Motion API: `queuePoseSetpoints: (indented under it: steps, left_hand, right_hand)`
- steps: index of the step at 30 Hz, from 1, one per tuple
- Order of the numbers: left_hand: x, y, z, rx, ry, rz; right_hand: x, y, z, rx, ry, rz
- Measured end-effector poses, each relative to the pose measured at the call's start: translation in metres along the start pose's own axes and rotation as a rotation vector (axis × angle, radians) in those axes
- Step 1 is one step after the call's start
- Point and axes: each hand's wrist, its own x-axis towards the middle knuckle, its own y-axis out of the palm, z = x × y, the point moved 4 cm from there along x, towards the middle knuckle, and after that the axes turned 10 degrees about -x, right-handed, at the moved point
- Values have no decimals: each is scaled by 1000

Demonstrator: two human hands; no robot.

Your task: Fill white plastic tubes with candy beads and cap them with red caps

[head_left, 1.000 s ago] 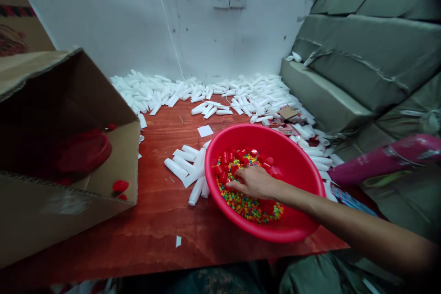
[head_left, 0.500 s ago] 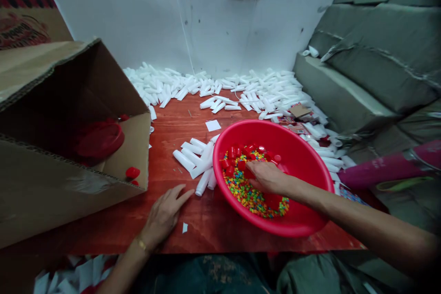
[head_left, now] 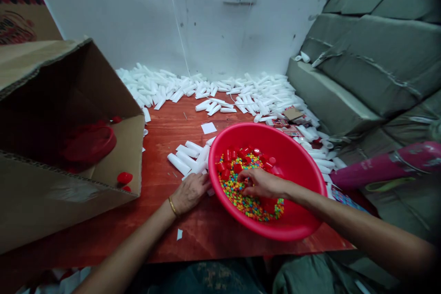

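Observation:
A large red basin (head_left: 306,165) holds small multicoloured candies (head_left: 241,195) and several red caps (head_left: 227,155). Inside it, my right hand (head_left: 260,183) reaches down to the candies with its fingers curled; whether something is between the fingertips is hidden. Beside the basin's left rim, my left hand (head_left: 193,191) rests at the near end of a small group of white tubes (head_left: 186,161). Its fingertips touch the tubes near the rim, and I cannot make out whether they grip one.
An open cardboard box (head_left: 132,156) with red pieces inside lies at the left. White tubes (head_left: 148,85) are heaped along the wall. Wrapped bundles (head_left: 344,96) stack up at the right, near a pink bottle (head_left: 386,165). A paper scrap (head_left: 208,127) lies behind the basin.
My left hand has moved right and forward from the bare table to the tubes by the rim. My right hand stays in the basin, its fingers now more visible. The view has shifted slightly.

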Motion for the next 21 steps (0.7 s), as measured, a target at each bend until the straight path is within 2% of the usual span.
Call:
queuePoseSetpoints:
  steps: [3,6,8,10,14,16,19,21]
  left_hand:
    - [4,3,6,-19,-16,-56]
    - [5,-1,11,-40,-18,-117]
    - [2,-6,13,-52,-12,-158]
    - [-5,-15,16,-92,-72,-263]
    - [-18,-47,11,-329,-376,-536]
    - [-12,-64,-9,-452,-367,-520]
    - [11,-83,-48,-563,-213,-333]
    - [25,-86,-66,-574,-178,-211]
  right_hand:
    - [-11,-5,-3,424,-3,-23]
    - [-23,-8,3,707,-31,-55]
    - [-30,-10,5,790,-17,-107]
    - [-36,-13,6,827,-17,-187]
    - [-42,-18,5,797,-52,-320]
    - [-44,-20,5,741,-68,-377]
    - [-46,-22,6,629,-79,-462]
    - [-48,-23,10,519,-83,-515]
